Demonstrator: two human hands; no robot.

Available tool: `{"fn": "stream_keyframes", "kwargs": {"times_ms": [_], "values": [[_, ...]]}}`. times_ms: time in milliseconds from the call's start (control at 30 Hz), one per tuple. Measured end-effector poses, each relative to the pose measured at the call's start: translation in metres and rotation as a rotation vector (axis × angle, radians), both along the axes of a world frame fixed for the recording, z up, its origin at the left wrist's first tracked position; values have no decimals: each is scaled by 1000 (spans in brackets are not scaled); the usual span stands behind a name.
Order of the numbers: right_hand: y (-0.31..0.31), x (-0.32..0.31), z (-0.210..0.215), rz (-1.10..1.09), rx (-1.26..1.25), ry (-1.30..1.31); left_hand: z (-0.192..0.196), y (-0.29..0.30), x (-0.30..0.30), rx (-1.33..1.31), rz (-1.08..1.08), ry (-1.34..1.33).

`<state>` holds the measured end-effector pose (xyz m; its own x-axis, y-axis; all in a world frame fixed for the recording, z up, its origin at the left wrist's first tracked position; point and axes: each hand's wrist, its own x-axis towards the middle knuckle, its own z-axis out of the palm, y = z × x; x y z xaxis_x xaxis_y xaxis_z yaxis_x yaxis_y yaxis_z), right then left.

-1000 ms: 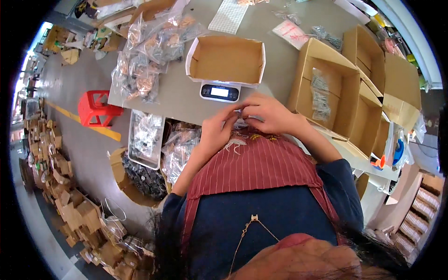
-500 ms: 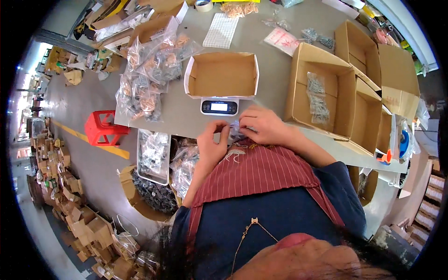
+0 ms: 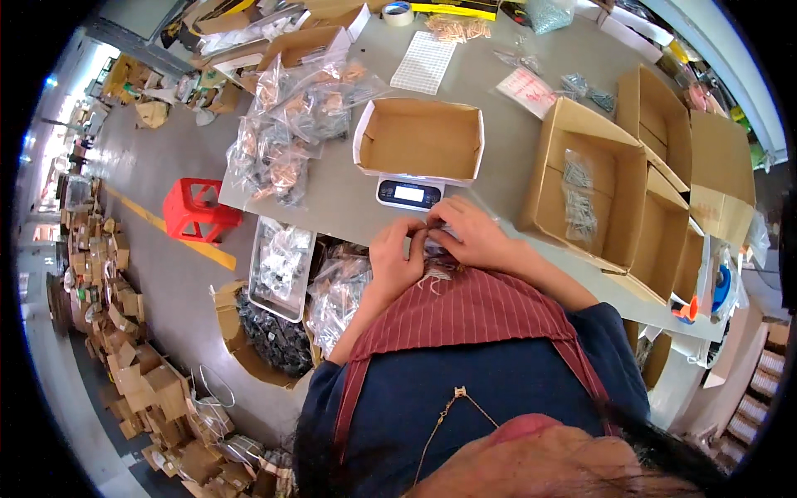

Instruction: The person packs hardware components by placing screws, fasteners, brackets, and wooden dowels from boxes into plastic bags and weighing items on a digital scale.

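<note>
Close to my apron at the table's front edge, my left hand and my right hand meet, fingertips pinched together. Between them is a small clear plastic bag, mostly hidden by the fingers; its contents cannot be made out. Just beyond the hands stands a white digital scale with a lit display. An open, shallow cardboard box with white outer sides rests on the scale, nothing inside it.
Filled clear bags are heaped left of the scale. Cardboard bins stand to the right, one holding bagged screws. Below the table's left edge are a metal tray of small bags and a red stool.
The whole view has shifted, so the table appears lower and further right. My hands have drawn closer together at the fingertips, still on the bag.
</note>
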<state>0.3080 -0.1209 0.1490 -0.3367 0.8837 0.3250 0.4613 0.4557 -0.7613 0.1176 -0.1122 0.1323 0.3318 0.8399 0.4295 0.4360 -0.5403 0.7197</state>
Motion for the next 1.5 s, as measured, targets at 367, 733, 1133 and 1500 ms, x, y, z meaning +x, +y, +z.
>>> {"fn": "stream_keyframes", "kwargs": {"times_ms": [367, 733, 1133, 1500], "values": [[11, -5, -14, 99, -61, -75, -3, 0, -5, -16, 67, 21], [-1, 25, -15, 82, -94, -308, -19, 16, -33, -233, 262, -55], [-10, 27, -7, 191, -256, -239, -35, 19, -37, -269, 234, -73], [14, -16, 43, 371, -770, 579, -39, 11, -60, -1037, -292, -998]]}}
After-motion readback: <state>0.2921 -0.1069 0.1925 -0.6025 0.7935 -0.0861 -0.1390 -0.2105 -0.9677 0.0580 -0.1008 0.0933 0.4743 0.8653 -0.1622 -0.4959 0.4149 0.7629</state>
